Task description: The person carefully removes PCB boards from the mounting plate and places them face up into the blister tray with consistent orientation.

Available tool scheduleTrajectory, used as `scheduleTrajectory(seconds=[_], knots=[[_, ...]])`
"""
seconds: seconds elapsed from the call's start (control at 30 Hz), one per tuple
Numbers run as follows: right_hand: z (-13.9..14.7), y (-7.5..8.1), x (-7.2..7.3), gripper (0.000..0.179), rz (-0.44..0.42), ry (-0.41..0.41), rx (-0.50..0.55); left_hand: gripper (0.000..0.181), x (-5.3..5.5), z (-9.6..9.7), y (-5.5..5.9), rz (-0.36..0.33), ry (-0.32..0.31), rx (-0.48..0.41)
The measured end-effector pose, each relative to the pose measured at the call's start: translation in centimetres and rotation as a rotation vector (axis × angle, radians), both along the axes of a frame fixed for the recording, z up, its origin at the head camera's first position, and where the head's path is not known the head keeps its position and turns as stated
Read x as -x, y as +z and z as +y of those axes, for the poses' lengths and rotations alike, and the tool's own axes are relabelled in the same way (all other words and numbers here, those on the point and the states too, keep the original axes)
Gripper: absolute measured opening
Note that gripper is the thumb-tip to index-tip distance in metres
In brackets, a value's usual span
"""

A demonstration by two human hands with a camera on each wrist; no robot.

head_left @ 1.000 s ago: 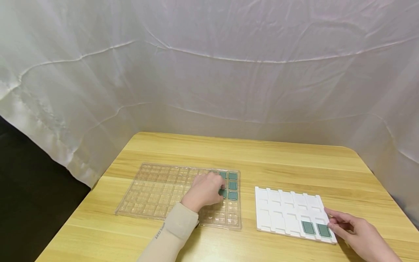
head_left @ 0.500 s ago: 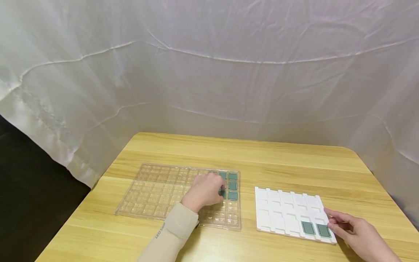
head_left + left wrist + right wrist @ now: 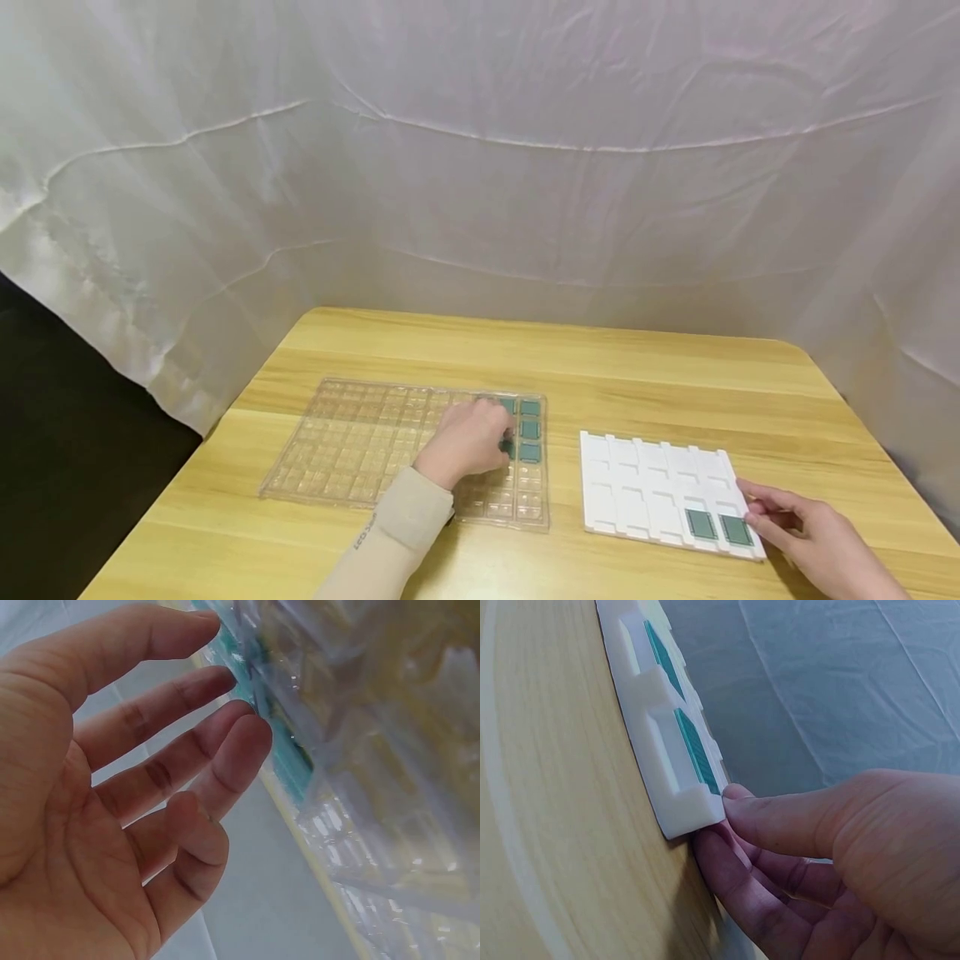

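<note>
My left hand hovers at the right part of a clear plastic blister tray, thumb and fingers spread a little around a green chip. In the left wrist view its fingertips come right at a row of green chips, with gaps between thumb and fingers. My right hand grips the right edge of a white tray between thumb and fingers. Two larger green square chips sit in the white tray's near right pockets; the right wrist view shows one chip beside my thumb.
Several green chips fill pockets along the clear tray's right columns. Both trays lie on a wood-grain table, side by side with a gap between them. A pale curtain hangs behind and at the sides.
The head view has shifted slightly. Both hands and both trays keep their places on the table.
</note>
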State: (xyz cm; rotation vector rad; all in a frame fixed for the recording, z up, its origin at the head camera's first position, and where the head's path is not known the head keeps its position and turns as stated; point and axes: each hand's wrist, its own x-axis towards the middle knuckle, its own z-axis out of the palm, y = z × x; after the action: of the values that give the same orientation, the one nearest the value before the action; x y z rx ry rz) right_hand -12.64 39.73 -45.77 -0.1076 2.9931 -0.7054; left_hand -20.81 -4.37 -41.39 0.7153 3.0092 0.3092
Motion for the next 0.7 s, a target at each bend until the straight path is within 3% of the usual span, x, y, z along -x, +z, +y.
scheduleTrajectory(seconds=[0.3,0.47,0.57,0.7], knots=[[0.0,-0.1,0.1,0.052,-0.017,0.0,0.001,0.024,0.0,1.6,1.1,0.011,-0.123,0.007],[-0.1,-0.1,0.1,0.053,-0.033,-0.007,0.005,0.016,-0.1,3.2,1.6,0.083,-0.209,0.039],[-0.1,0.0,0.1,0.053,-0.044,-0.012,0.01,0.021,-0.4,4.4,1.9,0.123,-0.249,0.051],[-0.2,0.1,0.1,0.054,-0.047,-0.014,0.006,0.023,-0.8,5.9,2.2,0.108,-0.275,0.042]])
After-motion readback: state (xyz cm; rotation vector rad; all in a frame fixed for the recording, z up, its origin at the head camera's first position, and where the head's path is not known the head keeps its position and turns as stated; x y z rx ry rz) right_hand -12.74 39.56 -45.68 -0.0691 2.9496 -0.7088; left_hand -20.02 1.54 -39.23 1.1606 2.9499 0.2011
